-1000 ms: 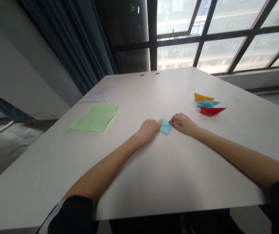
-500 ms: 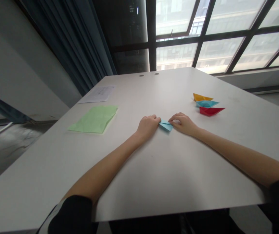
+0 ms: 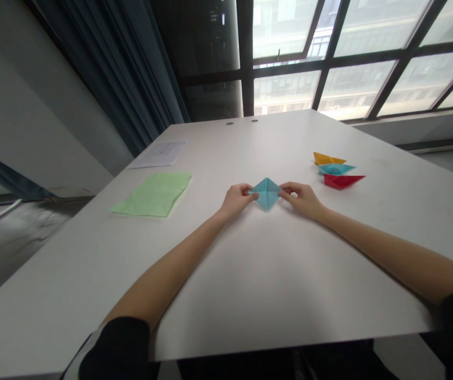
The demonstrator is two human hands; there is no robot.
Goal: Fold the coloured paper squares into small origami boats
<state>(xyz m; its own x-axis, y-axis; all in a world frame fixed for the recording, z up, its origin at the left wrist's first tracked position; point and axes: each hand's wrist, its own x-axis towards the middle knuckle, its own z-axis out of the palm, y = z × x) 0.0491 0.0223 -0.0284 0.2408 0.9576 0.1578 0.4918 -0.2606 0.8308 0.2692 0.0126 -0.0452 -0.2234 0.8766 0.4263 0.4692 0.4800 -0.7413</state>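
A piece of folded light-blue paper (image 3: pixel 267 194) shows a diamond shape with creases crossing at its middle. My left hand (image 3: pixel 239 198) pinches its left corner, thumb on the near face. At the opposite corner my right hand (image 3: pixel 300 198) grips the paper between thumb and fingers. Both hands are closed, low over the white table. To the right of my right hand stand three folded paper boats in a row: a yellow boat (image 3: pixel 329 159), a blue boat (image 3: pixel 336 169) and a red boat (image 3: pixel 343 181).
Light-green paper sheets (image 3: pixel 155 194) lie on the left of the white table (image 3: pixel 226 295). Behind them is a white printed sheet (image 3: pixel 158 153). A blue curtain (image 3: pixel 119 68) hangs at the far left, and windows (image 3: pixel 289 92) rise beyond the table's far edge.
The blue paper has gone from a narrow, tilted folded form to a spread diamond facing me. Both hands now hold it by its opposite side corners.
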